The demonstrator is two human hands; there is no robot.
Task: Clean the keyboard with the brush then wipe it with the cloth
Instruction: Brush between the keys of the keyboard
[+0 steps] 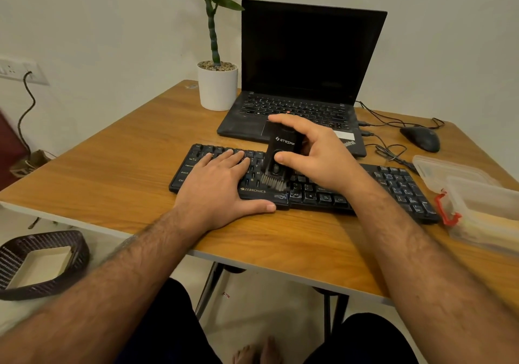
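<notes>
The keyboard [303, 186] lies near the tabletop's [112, 172] front edge. His left hand [222, 183] rests flat on its left keys; his right hand [317, 153] grips the brush [280, 161] upright, bristles on the middle keys. A laptop [297, 82] sits just behind, a plastic box [471, 195] beside the keyboard's right end.

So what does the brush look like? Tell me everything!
The brush is a chunky black block, plastic by the look, with white lettering near its top and a row of pale grey bristles underneath. It stands nearly upright, bristles pressed onto the middle keys of the black keyboard. The right hand grips it, thumb across the front.
</notes>
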